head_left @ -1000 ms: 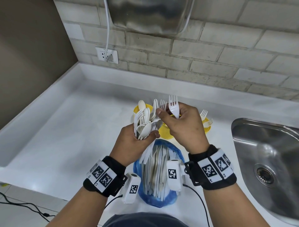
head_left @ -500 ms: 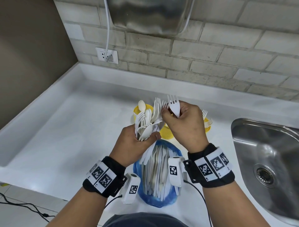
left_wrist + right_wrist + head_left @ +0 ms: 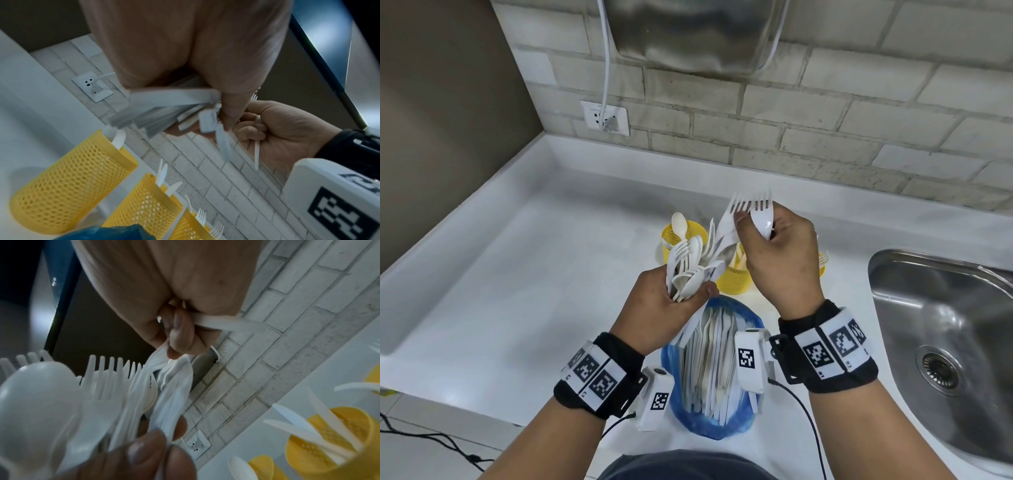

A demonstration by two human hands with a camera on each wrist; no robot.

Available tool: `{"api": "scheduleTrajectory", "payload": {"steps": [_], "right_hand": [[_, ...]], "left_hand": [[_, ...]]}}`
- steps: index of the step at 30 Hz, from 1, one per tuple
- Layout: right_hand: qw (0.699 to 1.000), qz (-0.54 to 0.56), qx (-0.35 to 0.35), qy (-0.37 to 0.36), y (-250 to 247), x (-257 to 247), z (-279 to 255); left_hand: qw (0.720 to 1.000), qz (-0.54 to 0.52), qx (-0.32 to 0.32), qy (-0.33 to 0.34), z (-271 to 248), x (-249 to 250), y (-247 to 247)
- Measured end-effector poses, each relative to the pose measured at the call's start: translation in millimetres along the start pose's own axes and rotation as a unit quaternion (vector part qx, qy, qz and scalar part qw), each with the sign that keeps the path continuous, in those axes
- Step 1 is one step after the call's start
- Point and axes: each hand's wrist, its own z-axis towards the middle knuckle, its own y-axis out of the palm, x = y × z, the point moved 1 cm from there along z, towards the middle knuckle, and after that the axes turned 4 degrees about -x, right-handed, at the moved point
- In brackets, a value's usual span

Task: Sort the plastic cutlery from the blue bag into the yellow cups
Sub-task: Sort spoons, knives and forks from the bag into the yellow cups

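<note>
My left hand (image 3: 681, 301) grips a mixed bundle of white plastic cutlery (image 3: 690, 265), heads up, above the blue bag (image 3: 714, 425). My right hand (image 3: 763, 240) holds white forks (image 3: 751, 209) by their necks, tines up, just right of the bundle; one of them still touches the bundle. Three yellow mesh cups stand behind the hands: the left cup (image 3: 72, 181) holds a spoon, the middle cup (image 3: 144, 209) knives, the right cup (image 3: 189, 229) forks. In the right wrist view the forks' handles (image 3: 222, 324) run through my curled fingers (image 3: 180, 331). The bag holds several more pieces.
A steel sink (image 3: 941, 342) lies close on the right. A brick wall with a socket (image 3: 606, 118) and a plugged-in cable backs the white counter (image 3: 534, 274). A metal appliance (image 3: 688, 31) hangs on the wall above. The counter's front edge is at the bag.
My right hand has risen and shifted slightly right, drawing another fork up out of the left hand's bundle beside the one it held. The left hand has stayed in place.
</note>
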Motion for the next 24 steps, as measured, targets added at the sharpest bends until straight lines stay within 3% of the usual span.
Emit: {"api": "scheduleTrajectory", "payload": {"steps": [6,10,13,15,21,24], "right_hand": [[0.988,0.104,-0.062,0.097,5,-3,-2],[0.949,0.262,-0.034,0.174,5,-4,2],[0.920,0.341,-0.006,0.190,0,-6,9],[0.892,0.399,0.011,0.213,-7,-4,14],[0.758,0.582,0.054,0.289,-21,2,23],[0.732,0.610,0.057,0.298,-23,5,23]], "left_hand": [[1.000,0.024,-0.002,0.000,-1,2,1],[1.000,0.022,0.008,-0.016,-1,1,0],[0.999,0.000,-0.014,-0.029,-1,1,-1],[0.999,-0.022,-0.038,-0.031,-1,1,-2],[0.994,-0.086,-0.053,-0.028,-1,3,-5],[0.992,-0.108,-0.059,-0.016,-1,5,-6]]}}
